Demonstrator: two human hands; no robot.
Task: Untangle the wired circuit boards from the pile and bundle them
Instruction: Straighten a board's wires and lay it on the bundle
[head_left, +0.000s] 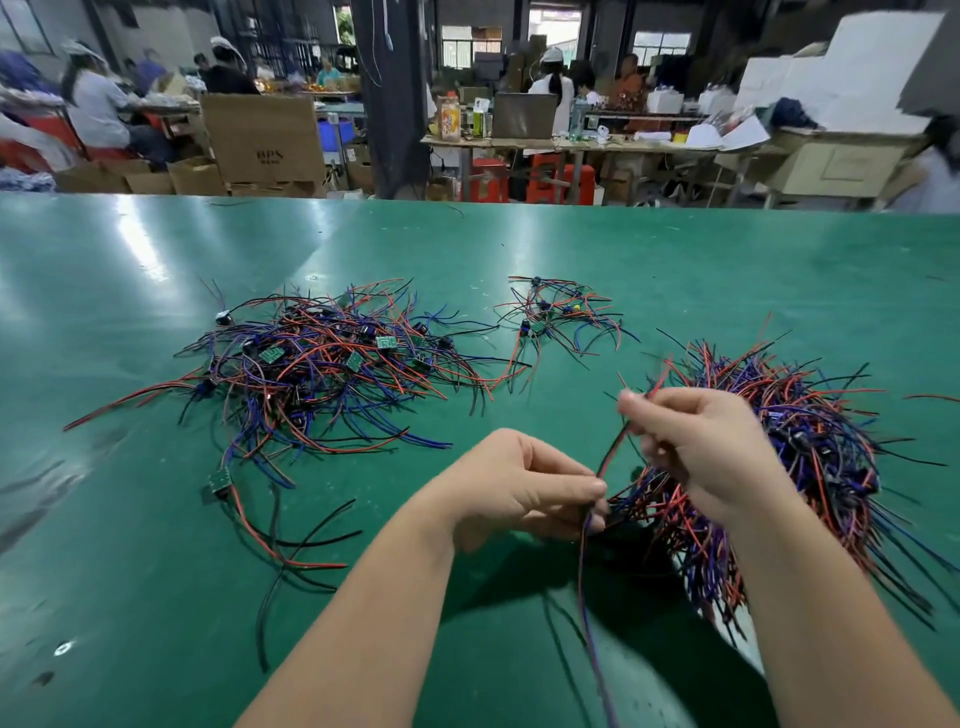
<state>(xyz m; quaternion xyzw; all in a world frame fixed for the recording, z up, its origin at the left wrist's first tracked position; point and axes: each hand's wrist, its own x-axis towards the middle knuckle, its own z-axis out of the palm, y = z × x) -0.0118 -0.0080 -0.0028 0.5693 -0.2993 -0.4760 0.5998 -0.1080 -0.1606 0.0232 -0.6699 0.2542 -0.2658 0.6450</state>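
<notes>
Above the green bench, both hands work beside a wire bundle.
Left hand pinches thin wires; right hand pinches a red wire.

"BPS" — on cardboard box, bkgd.

Desk: green sheet covering, smooth and glossy, with ceiling lights reflected as pale streaks and a few dull scuffs near the left edge. Wires: plastic insulation, smooth, slight sheen; bare ends too small to judge. Boards: flat green laminate, duller than the desk; dark parts on them look like matt plastic. Box behind: brown cardboard, matt, printed. Stools: red plastic, fairly shiny. Cartons at far right: white, matt, material not resolvable.
</notes>
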